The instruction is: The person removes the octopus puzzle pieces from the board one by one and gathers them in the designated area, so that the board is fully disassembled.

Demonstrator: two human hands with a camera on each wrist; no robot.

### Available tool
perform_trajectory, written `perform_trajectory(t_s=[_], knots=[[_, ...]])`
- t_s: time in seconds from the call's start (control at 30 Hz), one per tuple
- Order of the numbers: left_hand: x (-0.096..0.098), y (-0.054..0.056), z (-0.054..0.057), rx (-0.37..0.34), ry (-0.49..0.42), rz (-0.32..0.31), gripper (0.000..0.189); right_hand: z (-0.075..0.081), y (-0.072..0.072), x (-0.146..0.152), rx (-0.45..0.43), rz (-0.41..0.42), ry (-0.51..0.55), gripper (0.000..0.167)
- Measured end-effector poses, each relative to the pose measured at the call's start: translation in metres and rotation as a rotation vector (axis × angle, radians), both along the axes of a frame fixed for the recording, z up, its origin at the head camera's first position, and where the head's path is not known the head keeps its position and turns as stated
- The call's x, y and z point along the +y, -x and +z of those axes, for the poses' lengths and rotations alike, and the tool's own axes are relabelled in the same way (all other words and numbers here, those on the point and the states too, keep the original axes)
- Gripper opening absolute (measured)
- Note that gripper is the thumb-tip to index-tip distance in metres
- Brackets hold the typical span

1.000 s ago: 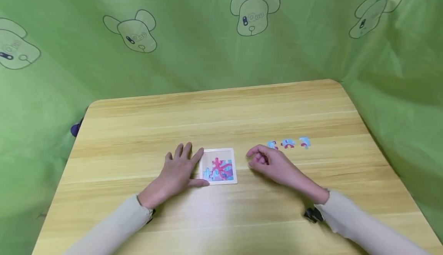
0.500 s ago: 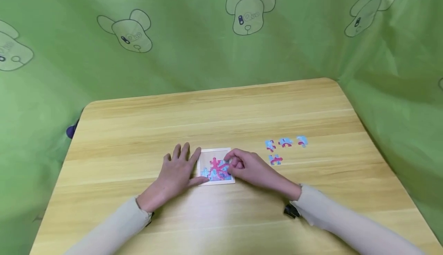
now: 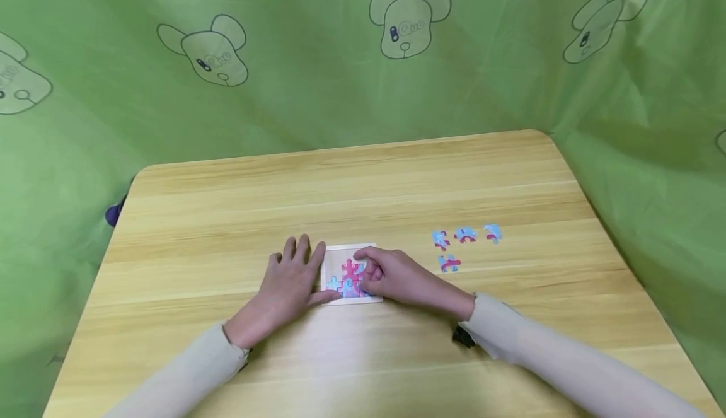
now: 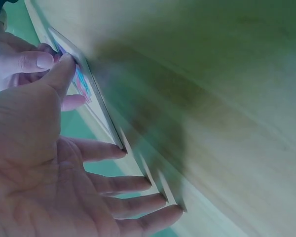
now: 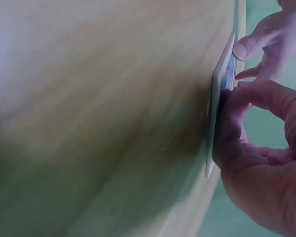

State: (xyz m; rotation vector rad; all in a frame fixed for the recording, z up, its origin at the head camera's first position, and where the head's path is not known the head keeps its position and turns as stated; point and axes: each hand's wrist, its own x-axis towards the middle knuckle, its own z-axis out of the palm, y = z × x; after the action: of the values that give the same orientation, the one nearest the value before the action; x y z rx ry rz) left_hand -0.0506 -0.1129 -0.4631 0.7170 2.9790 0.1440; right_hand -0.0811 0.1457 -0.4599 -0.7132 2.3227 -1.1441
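Note:
A small square puzzle tray (image 3: 351,301) with a pale frame lies on the table, its lower part filled with joined pink and blue jigsaw pieces (image 3: 350,271). My left hand (image 3: 286,279) lies spread at its left side, the thumb over the lower rim and the index fingertip at the upper left corner. In the left wrist view those fingers (image 4: 103,149) are straight. My right hand (image 3: 399,276) is over the tray's right side, fingers curled down at the pieces and covering some of them. I cannot tell whether a piece is between its fingertips.
Several loose jigsaw pieces lie right of the tray: one blue-and-red piece (image 3: 449,263) nearest, others (image 3: 465,235) in a row behind it. The wooden table (image 3: 255,197) has rounded far corners. A green curtain (image 3: 317,90) with bear-head prints hangs round it.
My right hand has moved left from beside the loose pieces to over the tray, uncovering a loose piece in front of the row. My left hand has stayed at the tray's left side.

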Motion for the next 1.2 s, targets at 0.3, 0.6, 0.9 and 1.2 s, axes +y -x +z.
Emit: perform_trajectory(t_s=[0.3,0.6,0.9,1.2], knots=[[0.002,-0.001,-0.001,0.024,-0.006,0.015,0.096,0.005,0.008,-0.009,-0.029,0.036,-0.044,0.050],[0.005,-0.002,-0.002,0.035,0.010,0.029,0.097,0.008,0.011,-0.015,-0.067,0.018,-0.084,0.039],[0.008,-0.002,-0.003,0.066,0.065,0.030,0.100,0.007,0.008,-0.018,-0.028,-0.024,-0.063,0.039],[0.008,-0.002,-0.002,0.045,0.062,0.040,0.101,0.003,0.002,-0.019,0.036,-0.082,-0.051,0.036]])
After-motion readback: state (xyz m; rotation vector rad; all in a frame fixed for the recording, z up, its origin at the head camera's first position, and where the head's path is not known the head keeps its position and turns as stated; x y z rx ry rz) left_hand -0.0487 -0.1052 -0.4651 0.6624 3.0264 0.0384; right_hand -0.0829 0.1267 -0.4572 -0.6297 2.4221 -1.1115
